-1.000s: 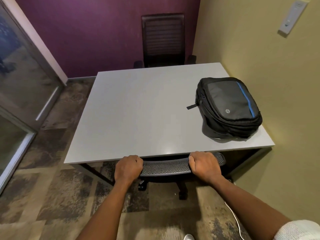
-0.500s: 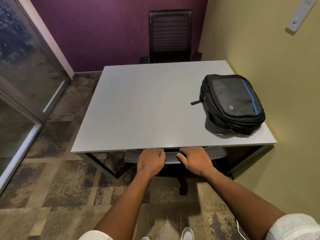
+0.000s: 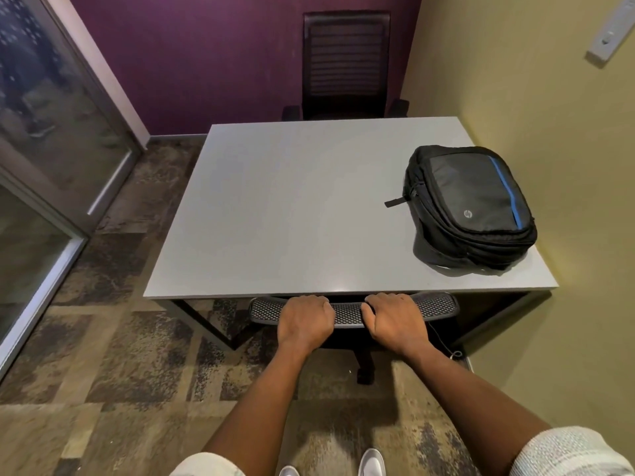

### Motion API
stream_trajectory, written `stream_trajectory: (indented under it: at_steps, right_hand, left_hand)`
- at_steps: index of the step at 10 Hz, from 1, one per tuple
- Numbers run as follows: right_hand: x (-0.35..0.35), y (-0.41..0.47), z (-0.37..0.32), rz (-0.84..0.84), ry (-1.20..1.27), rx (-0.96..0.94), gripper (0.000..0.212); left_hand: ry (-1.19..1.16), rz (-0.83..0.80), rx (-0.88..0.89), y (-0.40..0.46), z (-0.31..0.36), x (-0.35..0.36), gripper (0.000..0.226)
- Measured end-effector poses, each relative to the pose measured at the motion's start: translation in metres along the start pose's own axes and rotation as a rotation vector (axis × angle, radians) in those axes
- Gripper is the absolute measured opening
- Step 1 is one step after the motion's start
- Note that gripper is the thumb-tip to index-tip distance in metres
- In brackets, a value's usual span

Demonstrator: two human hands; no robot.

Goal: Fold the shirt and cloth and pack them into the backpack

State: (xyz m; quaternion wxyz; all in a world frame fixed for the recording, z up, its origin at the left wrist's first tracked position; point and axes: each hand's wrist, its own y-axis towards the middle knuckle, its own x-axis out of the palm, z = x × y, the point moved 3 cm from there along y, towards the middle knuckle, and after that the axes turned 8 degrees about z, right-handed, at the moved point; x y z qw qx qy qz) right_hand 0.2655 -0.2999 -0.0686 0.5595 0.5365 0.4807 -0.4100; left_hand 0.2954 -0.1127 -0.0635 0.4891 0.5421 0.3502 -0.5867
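Observation:
A black backpack with a grey front panel and a blue stripe lies zipped on the right side of the grey table. No shirt or cloth is in view. My left hand and my right hand both grip the top edge of a mesh chair back that is tucked under the table's near edge. The two hands sit close together near the middle of the backrest.
A dark office chair stands behind the table's far edge against the purple wall. A yellow wall runs along the table's right side. A glass door is at the left. Patterned carpet covers the floor, and my white shoes show at the bottom.
My hands have slid closer together along the chair back, and the chair sits further under the table. My view has pulled back from the table.

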Motion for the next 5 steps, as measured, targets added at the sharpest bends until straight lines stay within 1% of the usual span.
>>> stream_trajectory:
  at_steps: [2, 3, 4, 5]
  right_hand:
    - [-0.002, 0.002, 0.002, -0.06, -0.01, 0.004, 0.046]
    - [-0.007, -0.002, 0.003, -0.081, 0.092, 0.004, 0.047]
    - [-0.016, 0.002, 0.005, -0.046, 0.153, -0.003, 0.05]
    - [-0.043, 0.029, 0.001, 0.034, 0.153, -0.02, 0.063]
  left_hand:
    - [0.019, -0.036, -0.007, 0.001, 0.005, -0.005, 0.051]
    - [-0.035, -0.08, -0.006, -0.001, 0.012, -0.015, 0.042]
    - [-0.146, 0.0, -0.03, 0.004, 0.012, -0.035, 0.037]
    - [-0.193, 0.069, -0.074, 0.025, 0.003, -0.072, 0.04]
